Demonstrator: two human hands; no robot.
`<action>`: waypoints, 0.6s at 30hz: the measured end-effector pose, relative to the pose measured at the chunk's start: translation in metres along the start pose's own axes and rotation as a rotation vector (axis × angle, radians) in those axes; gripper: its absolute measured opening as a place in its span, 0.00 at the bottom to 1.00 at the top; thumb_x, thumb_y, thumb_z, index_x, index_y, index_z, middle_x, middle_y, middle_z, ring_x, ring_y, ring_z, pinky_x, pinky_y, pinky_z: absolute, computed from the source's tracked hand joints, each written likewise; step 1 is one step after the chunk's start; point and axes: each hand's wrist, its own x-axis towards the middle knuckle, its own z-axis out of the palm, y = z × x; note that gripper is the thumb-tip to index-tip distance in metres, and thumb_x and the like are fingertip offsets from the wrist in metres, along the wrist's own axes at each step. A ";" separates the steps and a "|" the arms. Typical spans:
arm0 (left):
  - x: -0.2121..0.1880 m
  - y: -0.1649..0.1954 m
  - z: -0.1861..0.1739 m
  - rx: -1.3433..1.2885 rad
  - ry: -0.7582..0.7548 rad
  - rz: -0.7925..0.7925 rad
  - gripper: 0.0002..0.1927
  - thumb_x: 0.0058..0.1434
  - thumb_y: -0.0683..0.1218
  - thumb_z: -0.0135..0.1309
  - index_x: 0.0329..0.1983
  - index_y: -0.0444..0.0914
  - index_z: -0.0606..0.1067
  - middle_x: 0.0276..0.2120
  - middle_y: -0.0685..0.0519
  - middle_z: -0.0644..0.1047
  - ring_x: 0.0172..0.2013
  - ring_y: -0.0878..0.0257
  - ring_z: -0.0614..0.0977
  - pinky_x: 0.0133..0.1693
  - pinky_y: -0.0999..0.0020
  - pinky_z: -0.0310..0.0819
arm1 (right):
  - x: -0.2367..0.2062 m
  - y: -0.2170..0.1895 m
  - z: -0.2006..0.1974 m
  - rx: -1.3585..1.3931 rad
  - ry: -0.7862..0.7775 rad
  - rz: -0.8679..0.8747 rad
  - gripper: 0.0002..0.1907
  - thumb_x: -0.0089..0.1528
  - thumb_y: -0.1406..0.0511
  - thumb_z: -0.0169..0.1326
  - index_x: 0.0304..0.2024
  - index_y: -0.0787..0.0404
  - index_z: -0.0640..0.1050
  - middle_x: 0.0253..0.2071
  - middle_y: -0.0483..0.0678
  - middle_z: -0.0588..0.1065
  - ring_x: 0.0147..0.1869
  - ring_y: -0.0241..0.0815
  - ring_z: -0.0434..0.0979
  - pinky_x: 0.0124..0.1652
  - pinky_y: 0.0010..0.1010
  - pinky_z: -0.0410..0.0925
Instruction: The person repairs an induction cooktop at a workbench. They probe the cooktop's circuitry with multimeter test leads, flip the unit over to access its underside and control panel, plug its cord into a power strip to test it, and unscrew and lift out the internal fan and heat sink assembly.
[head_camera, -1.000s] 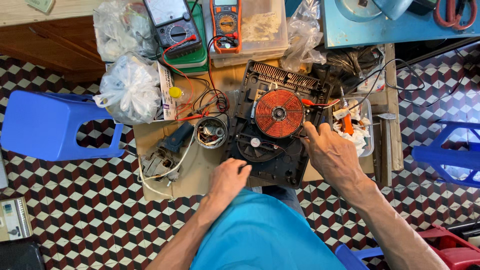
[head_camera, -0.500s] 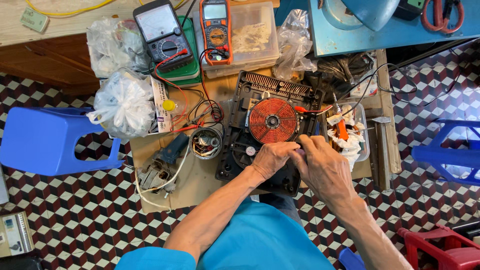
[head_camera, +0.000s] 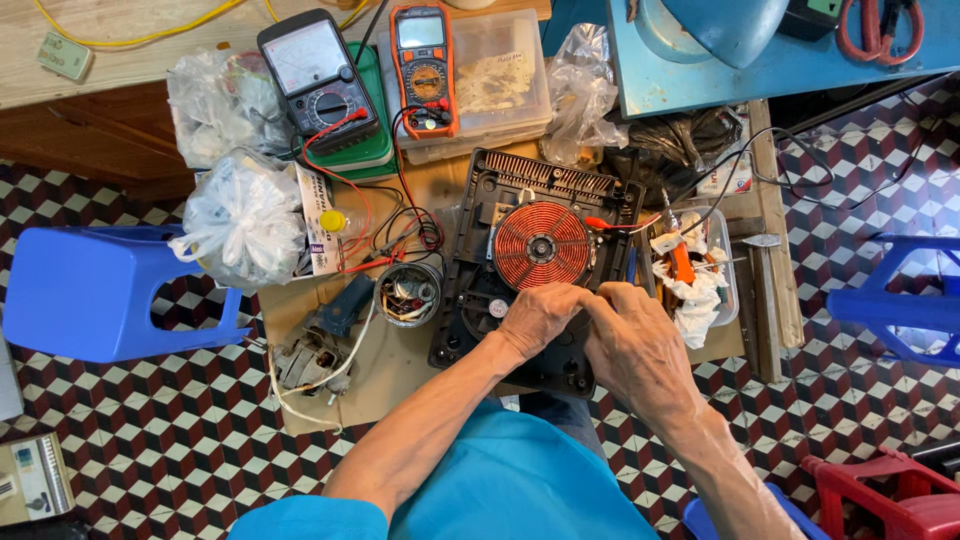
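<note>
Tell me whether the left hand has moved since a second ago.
Yes. The left hand has moved up and rightward across the black cooker base, from its near edge to just below the copper coil.

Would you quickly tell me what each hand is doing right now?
Left hand: fingers curled on the opened induction cooker; any grip cannot be told.
Right hand: likewise.

A copper-red coil (head_camera: 542, 245) sits in a black cooker base (head_camera: 505, 180) on a tan cardboard sheet (head_camera: 400, 370), above a floor (head_camera: 130, 420) chequered in dark red, black and white. Near the sheet's far edge stand an orange meter (head_camera: 424, 70) and a black meter (head_camera: 318, 82) on a green box (head_camera: 372, 150). A blue stool (head_camera: 95, 290) stands off the sheet's left edge, a white bag (head_camera: 243, 220) lies at that edge, and the shirt (head_camera: 520, 490) is turquoise.
</note>
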 end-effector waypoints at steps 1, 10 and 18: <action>0.002 -0.002 0.002 0.017 -0.029 -0.036 0.08 0.60 0.42 0.60 0.41 0.39 0.75 0.34 0.52 0.78 0.37 0.55 0.82 0.39 0.60 0.78 | 0.001 -0.003 0.002 -0.020 -0.083 0.151 0.17 0.56 0.65 0.57 0.47 0.64 0.76 0.41 0.55 0.73 0.41 0.52 0.77 0.39 0.40 0.72; 0.002 -0.007 0.008 0.264 -0.054 -0.029 0.10 0.53 0.41 0.56 0.39 0.37 0.74 0.35 0.49 0.73 0.39 0.52 0.79 0.39 0.56 0.75 | -0.002 0.009 0.000 -0.011 -0.020 0.054 0.18 0.58 0.68 0.56 0.51 0.62 0.76 0.44 0.54 0.75 0.42 0.51 0.79 0.42 0.39 0.74; 0.007 -0.025 0.018 0.306 -0.225 -0.028 0.04 0.59 0.39 0.52 0.38 0.37 0.73 0.35 0.49 0.74 0.40 0.52 0.81 0.36 0.57 0.77 | -0.004 0.010 0.000 -0.084 -0.400 0.563 0.14 0.68 0.58 0.53 0.52 0.56 0.77 0.45 0.50 0.74 0.42 0.47 0.79 0.42 0.37 0.74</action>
